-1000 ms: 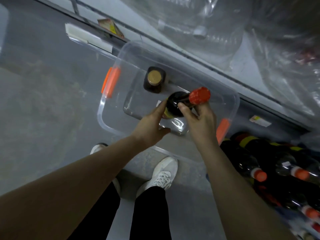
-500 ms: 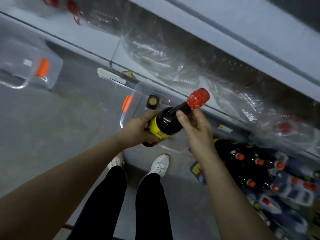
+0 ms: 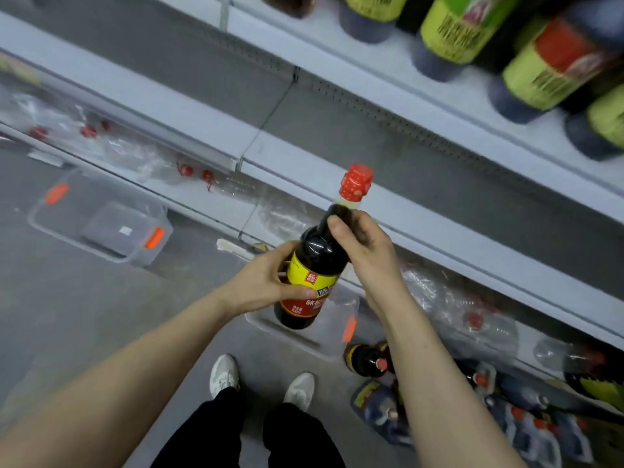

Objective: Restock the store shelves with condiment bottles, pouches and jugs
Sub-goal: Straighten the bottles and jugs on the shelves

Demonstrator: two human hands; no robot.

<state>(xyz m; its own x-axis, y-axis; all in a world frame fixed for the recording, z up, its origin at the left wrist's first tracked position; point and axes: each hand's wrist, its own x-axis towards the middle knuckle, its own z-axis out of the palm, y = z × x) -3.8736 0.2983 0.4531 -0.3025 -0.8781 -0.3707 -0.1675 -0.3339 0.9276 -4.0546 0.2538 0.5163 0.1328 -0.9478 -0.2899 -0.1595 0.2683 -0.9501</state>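
Note:
A dark sauce bottle (image 3: 319, 256) with a red cap and a yellow and red label is held up in front of me, tilted with the cap toward the shelves. My left hand (image 3: 270, 282) grips its labelled body from the left. My right hand (image 3: 366, 249) grips its neck and shoulder just under the cap. Behind the bottle runs a bare grey shelf (image 3: 439, 238). Dark bottles with green labels (image 3: 547, 72) stand on the shelf above, at the top right.
A clear plastic bin (image 3: 324, 342) with an orange latch sits on the floor under the bottle. A second clear bin (image 3: 101, 221) lies at the left. Bottles and jugs (image 3: 506, 400) crowd the floor at the lower right. Clear wrapped packs (image 3: 452, 305) fill the bottom shelf.
Both hands have lifted the bottle out of the clear bin and up to shelf height. My view has swung upward from the floor to the shelves.

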